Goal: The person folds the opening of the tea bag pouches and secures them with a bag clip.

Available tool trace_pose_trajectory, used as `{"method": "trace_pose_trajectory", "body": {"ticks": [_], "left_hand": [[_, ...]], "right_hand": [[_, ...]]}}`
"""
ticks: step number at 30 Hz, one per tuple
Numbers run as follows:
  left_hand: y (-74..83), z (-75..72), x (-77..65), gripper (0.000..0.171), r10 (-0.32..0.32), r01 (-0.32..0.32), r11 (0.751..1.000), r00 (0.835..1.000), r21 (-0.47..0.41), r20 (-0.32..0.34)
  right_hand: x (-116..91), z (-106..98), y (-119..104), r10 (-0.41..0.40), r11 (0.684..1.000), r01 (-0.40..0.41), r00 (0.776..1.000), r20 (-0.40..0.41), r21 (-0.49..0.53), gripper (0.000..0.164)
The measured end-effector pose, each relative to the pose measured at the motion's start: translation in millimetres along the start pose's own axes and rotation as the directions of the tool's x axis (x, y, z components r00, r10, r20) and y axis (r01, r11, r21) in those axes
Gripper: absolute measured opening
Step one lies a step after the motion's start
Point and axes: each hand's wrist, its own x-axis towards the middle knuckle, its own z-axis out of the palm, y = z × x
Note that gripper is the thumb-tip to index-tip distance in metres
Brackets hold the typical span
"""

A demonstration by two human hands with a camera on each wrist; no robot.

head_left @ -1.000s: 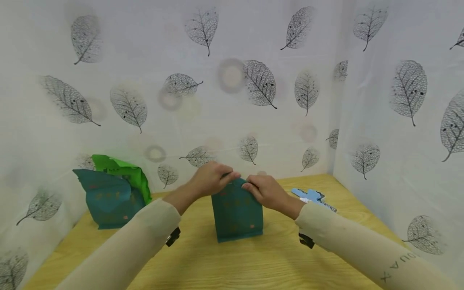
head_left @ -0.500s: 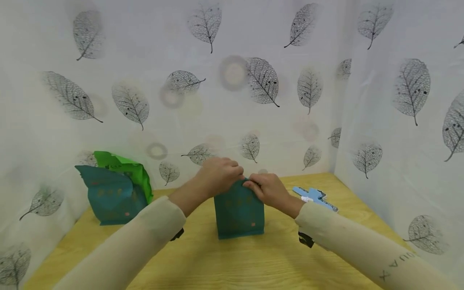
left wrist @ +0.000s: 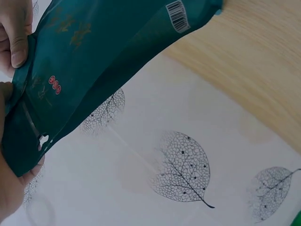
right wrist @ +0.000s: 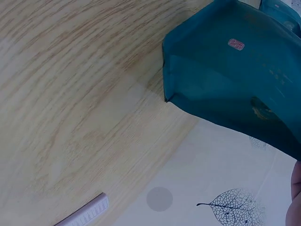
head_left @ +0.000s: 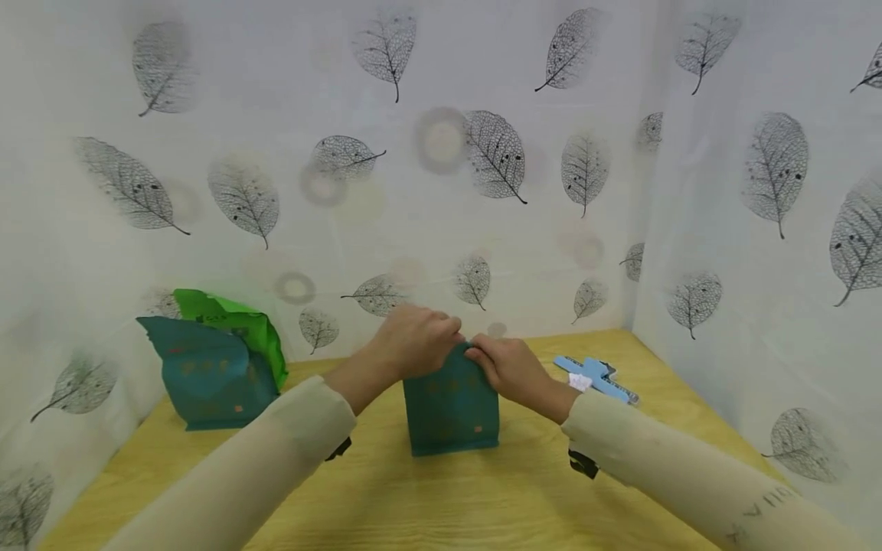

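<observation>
Table (head_left: 441,505) with bags (head_left: 452,409), blue object (head_left: 598,370)

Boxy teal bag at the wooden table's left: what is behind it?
Behind the boxy teal bag, a bright green crumpled bag shows above and right, then white leaf-printed sheeting. Most of the green bag's lower part is covered.

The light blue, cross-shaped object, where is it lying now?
The head view shows the light blue object on the yellowish wooden table, right of the held rectangular teal bag and the right hand, just beyond the beige right sleeve cuff.
</observation>
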Motion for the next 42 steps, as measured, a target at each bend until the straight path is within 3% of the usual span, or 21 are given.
{"method": "trace_pose_trajectory", "body": {"ticks": [5,13,17,22,29,36,42], "left_hand": [[0.7,-1.2,-1.5,0.033,-0.007,0.006,1.0,1.0,0.024,0.014],[1.2,-2.2,0.5,0.026,0.006,-0.007,1.0,0.999,0.022,0.052],[3.2,-0.1,1.9,0.026,0.033,-0.034,0.999,0.999,0.029,0.036],[5.5,2.2,3.1,0.03,0.023,-0.024,1.0,0.999,0.007,0.035],[7.0,-0.4,4.4,0.026,0.011,-0.012,1.0,0.99,0.002,0.141],[9.6,-0.6,8.6,0.035,-0.02,0.027,0.999,0.987,-0.038,0.16],[13.5,-1.2,12.7,0.032,-0.02,0.016,1.0,0.977,0.022,0.213]], "right_hand": [[-0.1,-1.2,2.5,0.001,1.0,-0.001,1.0,-0.021,-0.024,0.017],[-3.5,-2.9,0.0,0.048,0.999,-0.05,0.994,0.099,0.017,0.005],[-6.1,-2.6,1.3,0.048,0.999,-0.049,0.997,0.056,0.011,0.005],[-7.8,-0.5,3.0,0.028,1.0,-0.028,1.0,0.0,0.006,0.007],[-9.9,1.9,2.0,0.044,0.999,-0.044,0.999,-0.01,-0.005,0.006],[-9.3,1.4,-2.5,0.053,0.998,-0.053,0.999,-0.015,-0.024,0.009],[-12.1,0.6,-1.8,0.064,0.997,-0.065,0.998,-0.023,-0.037,0.015]]}}
